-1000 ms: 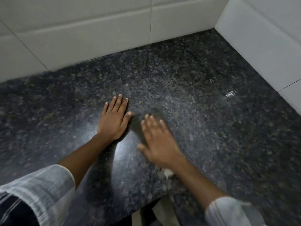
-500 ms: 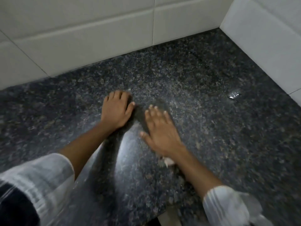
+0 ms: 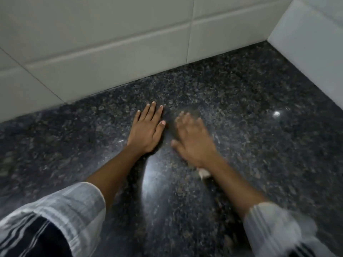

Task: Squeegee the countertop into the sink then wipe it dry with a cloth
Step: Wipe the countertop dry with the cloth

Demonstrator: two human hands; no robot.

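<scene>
Speckled, glossy dark granite countertop (image 3: 241, 145). My left hand (image 3: 146, 130) lies flat, released; beside it my blurred right hand (image 3: 194, 143) presses a pale cloth (image 3: 204, 173) flat underneath.

Light: dim, overhead glare streak on the table (image 3: 156, 179) between both forearms.
Blur: right hand (image 3: 194, 143) and its sleeve (image 3: 274, 230) smeared.
Focus: left hand (image 3: 146, 128) sharp.

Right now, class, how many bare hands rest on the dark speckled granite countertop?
2. The left hand lies flat, fingers spread; the blurred right hand is beside it, pressing a pale cloth that is mostly hidden.
</scene>
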